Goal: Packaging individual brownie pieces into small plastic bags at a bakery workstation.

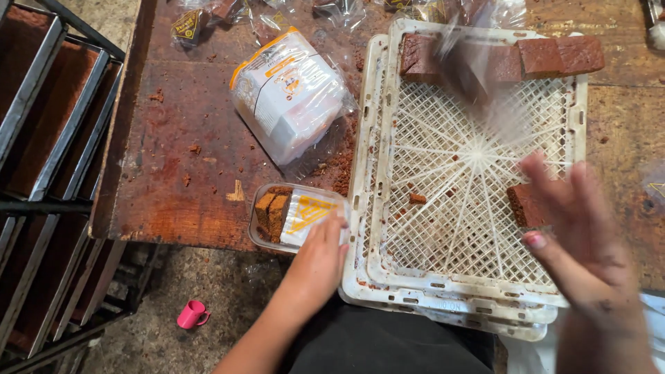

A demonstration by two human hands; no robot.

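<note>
White plastic lattice crate (578, 201), scuffed; worn rough wooden table (180, 180); glossy clear film bag (291, 93); porous matt cake slices (561, 55).
</note>
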